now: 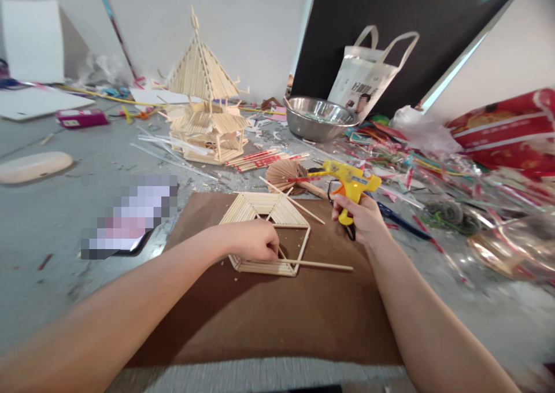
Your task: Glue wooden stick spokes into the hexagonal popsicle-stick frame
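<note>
My left hand point(255, 240) is closed over the near part of a flat hexagonal frame point(260, 207) built from thin wooden sticks. In its curled fingers, partly hidden, is one end of a wooden stick point(325, 264), which lies across the frame and sticks out to the right. My right hand point(364, 217) grips a yellow hot glue gun point(352, 184) by its handle, to the right of the frame. The gun's nozzle points left, above the work mat. A loose stick point(299, 204) rests across the frame's far right corner.
Beneath the frame lies a brown mat point(269, 323). Behind stand a stick pagoda point(208, 98), bundled red-and-wood sticks point(260, 159), a brown pleated fan shape point(281, 176) and a steel bowl point(318, 121). A phone point(134, 217) lies left; plastic scraps point(433, 176) litter the right.
</note>
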`<act>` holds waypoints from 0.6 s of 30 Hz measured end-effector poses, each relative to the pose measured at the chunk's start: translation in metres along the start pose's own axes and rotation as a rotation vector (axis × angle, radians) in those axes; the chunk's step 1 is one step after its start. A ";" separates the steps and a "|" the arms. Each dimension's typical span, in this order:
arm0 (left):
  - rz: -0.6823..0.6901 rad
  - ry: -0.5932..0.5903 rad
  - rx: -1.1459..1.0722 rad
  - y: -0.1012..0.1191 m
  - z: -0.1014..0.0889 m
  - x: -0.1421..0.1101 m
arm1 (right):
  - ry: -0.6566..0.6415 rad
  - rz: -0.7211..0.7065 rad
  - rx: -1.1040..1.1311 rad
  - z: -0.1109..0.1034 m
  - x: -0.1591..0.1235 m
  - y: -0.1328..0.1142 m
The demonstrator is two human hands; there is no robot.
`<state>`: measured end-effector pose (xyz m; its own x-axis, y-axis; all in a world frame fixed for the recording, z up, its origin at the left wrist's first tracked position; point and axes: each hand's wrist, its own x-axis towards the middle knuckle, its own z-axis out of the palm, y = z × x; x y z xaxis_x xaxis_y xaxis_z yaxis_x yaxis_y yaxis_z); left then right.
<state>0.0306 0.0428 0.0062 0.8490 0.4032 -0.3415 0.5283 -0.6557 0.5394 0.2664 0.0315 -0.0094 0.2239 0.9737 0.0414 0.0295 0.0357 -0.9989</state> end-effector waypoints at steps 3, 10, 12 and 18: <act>-0.044 0.046 0.075 0.005 0.002 0.000 | 0.000 -0.001 0.005 0.000 0.000 0.000; -0.062 0.103 0.154 0.009 0.006 0.002 | 0.006 -0.002 0.025 0.001 0.000 0.000; -0.060 0.103 0.151 0.009 0.007 0.002 | 0.011 0.005 0.029 0.001 0.000 0.000; -0.040 0.120 0.188 0.010 0.008 0.002 | 0.005 0.002 0.003 0.001 0.000 0.001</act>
<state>0.0377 0.0318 0.0050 0.8280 0.4970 -0.2596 0.5606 -0.7407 0.3702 0.2659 0.0316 -0.0101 0.2289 0.9727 0.0392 0.0256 0.0343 -0.9991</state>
